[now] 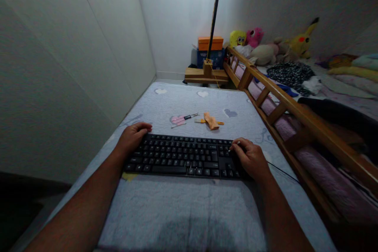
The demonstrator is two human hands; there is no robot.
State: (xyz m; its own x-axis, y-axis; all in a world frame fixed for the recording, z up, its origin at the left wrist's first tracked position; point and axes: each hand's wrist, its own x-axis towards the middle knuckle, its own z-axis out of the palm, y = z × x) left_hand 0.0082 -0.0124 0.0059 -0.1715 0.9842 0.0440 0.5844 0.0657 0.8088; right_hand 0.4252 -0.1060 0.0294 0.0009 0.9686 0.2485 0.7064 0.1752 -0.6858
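A black keyboard (177, 155) lies flat on the grey-blue cloth with heart patterns. My left hand (134, 137) rests at its upper left corner, fingers together along the edge. Over the right part of the keys, my right hand (247, 155) pinches a thin white-tipped stick (234, 147), probably a cotton swab, with its tip near the keys. Behind the keyboard lie another cotton swab (178, 125), a screwdriver-like tool (188, 117), an orange cloth (210, 121) and a yellow-handled brush (201, 121) partly under that cloth.
A wooden rail (274, 90) runs along the right side, with soft toys (264, 53) and bedding beyond it. At the back stand a wooden base (206, 74) with a black pole and an orange box (210, 43). White cabinet doors (97, 47) rise at left.
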